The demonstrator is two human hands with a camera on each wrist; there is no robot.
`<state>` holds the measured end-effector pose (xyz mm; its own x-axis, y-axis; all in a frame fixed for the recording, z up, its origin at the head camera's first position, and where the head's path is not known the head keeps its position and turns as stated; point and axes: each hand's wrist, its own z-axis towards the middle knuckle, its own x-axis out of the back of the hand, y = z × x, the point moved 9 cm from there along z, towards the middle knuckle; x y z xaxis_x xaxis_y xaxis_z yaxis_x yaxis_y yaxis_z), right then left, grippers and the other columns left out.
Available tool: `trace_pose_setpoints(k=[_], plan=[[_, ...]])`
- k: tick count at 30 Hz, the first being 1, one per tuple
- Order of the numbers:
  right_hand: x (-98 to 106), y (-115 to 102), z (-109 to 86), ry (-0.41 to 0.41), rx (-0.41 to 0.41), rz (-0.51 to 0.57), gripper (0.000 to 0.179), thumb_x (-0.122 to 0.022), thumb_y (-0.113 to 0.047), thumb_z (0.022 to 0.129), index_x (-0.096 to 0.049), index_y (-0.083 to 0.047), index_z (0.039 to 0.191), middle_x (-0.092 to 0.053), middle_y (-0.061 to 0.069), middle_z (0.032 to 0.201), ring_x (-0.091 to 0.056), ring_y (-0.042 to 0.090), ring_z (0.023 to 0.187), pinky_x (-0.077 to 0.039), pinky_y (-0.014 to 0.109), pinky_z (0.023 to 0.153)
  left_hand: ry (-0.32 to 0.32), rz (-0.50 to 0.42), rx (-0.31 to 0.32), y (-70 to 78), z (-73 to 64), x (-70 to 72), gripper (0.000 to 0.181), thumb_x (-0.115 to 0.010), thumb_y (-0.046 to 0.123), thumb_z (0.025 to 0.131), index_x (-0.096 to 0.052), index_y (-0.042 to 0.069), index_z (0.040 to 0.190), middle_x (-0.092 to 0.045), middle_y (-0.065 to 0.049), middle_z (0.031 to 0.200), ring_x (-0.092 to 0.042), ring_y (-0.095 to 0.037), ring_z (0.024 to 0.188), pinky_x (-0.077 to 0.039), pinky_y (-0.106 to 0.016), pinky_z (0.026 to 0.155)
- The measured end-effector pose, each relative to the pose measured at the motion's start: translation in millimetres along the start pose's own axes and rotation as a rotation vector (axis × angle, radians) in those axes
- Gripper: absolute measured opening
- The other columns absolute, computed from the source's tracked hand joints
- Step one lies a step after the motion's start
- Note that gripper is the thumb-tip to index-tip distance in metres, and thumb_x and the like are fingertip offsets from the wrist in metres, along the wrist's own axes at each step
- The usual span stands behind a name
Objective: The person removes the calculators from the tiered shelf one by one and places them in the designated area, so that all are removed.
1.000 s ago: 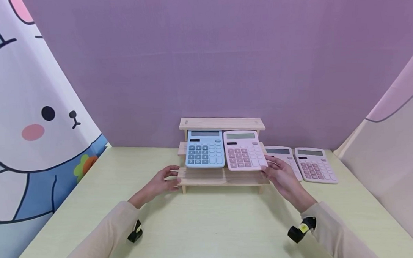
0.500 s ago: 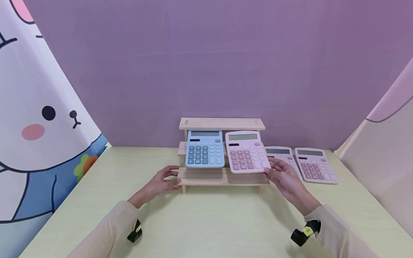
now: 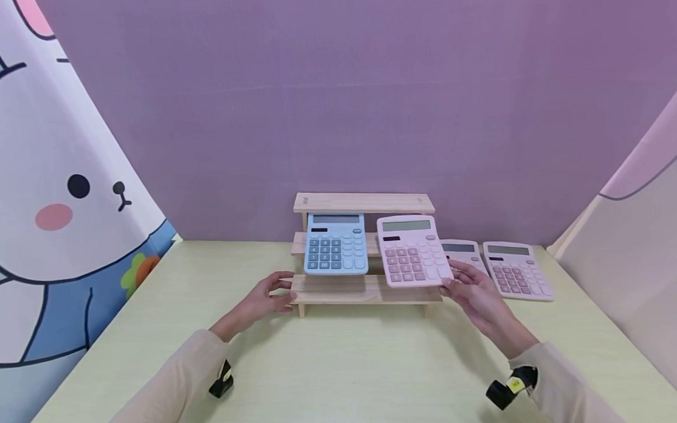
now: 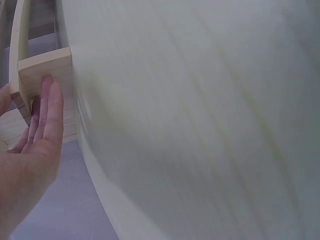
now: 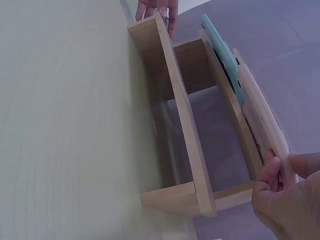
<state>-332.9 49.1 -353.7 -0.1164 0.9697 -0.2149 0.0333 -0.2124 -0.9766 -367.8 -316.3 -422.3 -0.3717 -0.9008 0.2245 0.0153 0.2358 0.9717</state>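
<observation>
The right hand (image 3: 481,297) is clamped on the lower right corner of a flat, pale pink plastic calculator with darker pink number keys (image 3: 415,252), thumb on one face and fingertips on the other. The left hand (image 3: 263,300) holds the left end of the lowest shelf between thumb and fingers; that shelf belongs to a three-tier, pale wooden stand (image 3: 363,201).

As for progress, a light blue plastic calculator with grey-blue keys (image 3: 335,246) leans on the middle shelf with no hand on it, so that one looks settled. The held pink one is in front of the same tier, to the right of the blue one and apart from it. It is not released, and whether it touches the shelf cannot be told. Two others remain off the stand, on the pale green counter (image 3: 350,373) to its right: a pale pink, pink-keyed calculator (image 3: 515,270) and a partly hidden pale calculator (image 3: 464,249). I would judge the work as partway along.
</observation>
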Motion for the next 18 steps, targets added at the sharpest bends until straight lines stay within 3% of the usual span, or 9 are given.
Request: trace_pose_setpoints(k=[18], plan=[[19.3, -8.4, -13.9, -0.031, 0.032, 0.032, 0.037, -0.048, 0.006, 0.090, -0.035, -0.004, 0.123, -0.059, -0.004, 0.099, -0.058, 0.006, 0.088, -0.053, 0.019, 0.080, -0.006, 0.013, -0.038, 3.2, 0.5, -0.9, 0.060, -0.056, 0.011, 0.090, -0.025, -0.002, 0.139, -0.042, -0.027, 0.126, -0.060, -0.022, 0.097, -0.055, -0.039, 0.083]])
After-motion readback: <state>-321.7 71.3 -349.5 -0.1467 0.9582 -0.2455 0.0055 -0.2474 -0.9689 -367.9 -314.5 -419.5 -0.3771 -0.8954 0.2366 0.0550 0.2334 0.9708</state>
